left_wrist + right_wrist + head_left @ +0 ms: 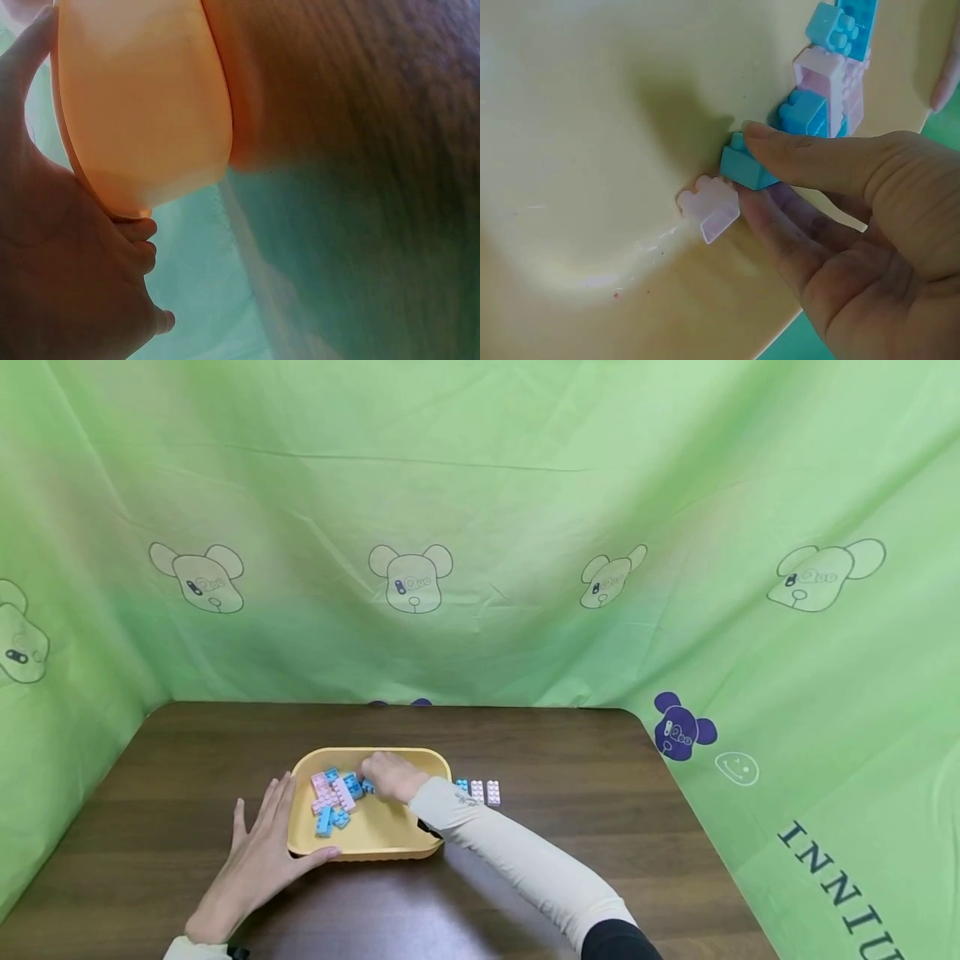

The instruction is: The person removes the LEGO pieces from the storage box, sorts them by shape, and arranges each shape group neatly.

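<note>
A yellow tray (384,837) with rounded corners stands on the table and holds several toy building bricks, pink bricks (345,795) and blue bricks (324,822) heaped on its left side. My left hand (258,858) rests against the tray's near left corner, fingers stretched along the left wall and thumb along the front rim. Inside the tray, toward the back, my right hand (393,777) pinches a blue building brick (746,166) between thumb and fingers. Close beside those fingertips, in the right wrist view, a small pink brick (711,208) lies on its side.
Right of the tray, a blue brick (462,785) and two pale pink bricks (492,792) form a row on the brown wooden table (585,760), partly behind the right sleeve (510,852). A green printed curtain (480,643) hangs around the back and sides.
</note>
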### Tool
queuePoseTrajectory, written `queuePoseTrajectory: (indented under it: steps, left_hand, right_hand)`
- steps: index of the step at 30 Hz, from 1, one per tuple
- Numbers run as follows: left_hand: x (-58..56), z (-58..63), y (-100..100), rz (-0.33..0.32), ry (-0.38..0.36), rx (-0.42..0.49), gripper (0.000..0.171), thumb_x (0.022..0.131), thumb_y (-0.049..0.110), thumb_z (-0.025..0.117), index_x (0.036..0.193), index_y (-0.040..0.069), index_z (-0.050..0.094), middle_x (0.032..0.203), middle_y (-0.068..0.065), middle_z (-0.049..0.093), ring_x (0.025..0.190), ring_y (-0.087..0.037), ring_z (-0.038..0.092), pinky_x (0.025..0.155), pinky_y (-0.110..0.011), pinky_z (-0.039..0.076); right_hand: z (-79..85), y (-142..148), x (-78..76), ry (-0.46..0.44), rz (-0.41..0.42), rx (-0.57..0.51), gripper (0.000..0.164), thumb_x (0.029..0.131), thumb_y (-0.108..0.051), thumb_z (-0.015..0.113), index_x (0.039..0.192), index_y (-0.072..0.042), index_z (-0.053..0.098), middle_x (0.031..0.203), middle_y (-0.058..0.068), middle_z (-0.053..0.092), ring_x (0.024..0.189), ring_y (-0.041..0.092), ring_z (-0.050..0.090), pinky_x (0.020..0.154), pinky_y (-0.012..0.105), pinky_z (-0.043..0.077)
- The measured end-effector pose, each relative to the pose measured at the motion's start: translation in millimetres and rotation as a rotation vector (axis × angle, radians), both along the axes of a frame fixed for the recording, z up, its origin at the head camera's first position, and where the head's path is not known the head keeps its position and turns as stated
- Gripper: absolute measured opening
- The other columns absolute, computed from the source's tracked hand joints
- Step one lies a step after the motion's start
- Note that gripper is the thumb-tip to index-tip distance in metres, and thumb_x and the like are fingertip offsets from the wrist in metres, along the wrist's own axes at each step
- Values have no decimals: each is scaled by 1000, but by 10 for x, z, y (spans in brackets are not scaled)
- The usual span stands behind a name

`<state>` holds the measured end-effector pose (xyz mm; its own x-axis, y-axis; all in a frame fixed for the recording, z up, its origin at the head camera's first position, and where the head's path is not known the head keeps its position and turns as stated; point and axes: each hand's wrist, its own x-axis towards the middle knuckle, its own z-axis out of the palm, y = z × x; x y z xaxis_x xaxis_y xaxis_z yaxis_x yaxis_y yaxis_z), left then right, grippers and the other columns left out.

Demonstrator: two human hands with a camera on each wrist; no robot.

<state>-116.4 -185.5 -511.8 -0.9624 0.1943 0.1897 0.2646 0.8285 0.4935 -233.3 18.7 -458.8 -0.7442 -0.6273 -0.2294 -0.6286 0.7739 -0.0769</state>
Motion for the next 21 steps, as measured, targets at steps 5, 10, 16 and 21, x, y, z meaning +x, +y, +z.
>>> queuePoseTrajectory:
  steps: [5,10,16,21]
  left_hand:
    - [8,-1,1,1,-2,3,130,82,68,80,167,-4,13,170,-30,22,156,-49,20,117,-79,1]
    - [17,15,0,6,-7,7,130,81,68,80,167,-4,14,170,-30,22,156,-50,20,117,-79,1]
    - [5,0,10,10,-1,-2,131,81,69,80,167,-3,13,169,-30,23,156,-49,21,119,-78,1]
    - [18,9,6,16,-12,1,130,81,69,80,167,-3,14,170,-29,23,156,-49,20,119,-77,1]
  right_hand:
    - [23,38,-1,-21,-1,-6,44,89,5,78,128,-15,77,128,0,75,116,15,69,103,20,50]
    - [46,97,-10,-19,13,-27,40,90,4,78,126,-13,77,127,1,75,116,15,69,102,21,50]
    - [97,167,-4,-42,40,-76,38,94,1,75,131,-10,75,131,2,74,123,16,67,105,22,49]
    - [179,196,23,-72,43,-113,38,96,0,74,133,-9,74,135,5,72,128,18,65,108,24,48]
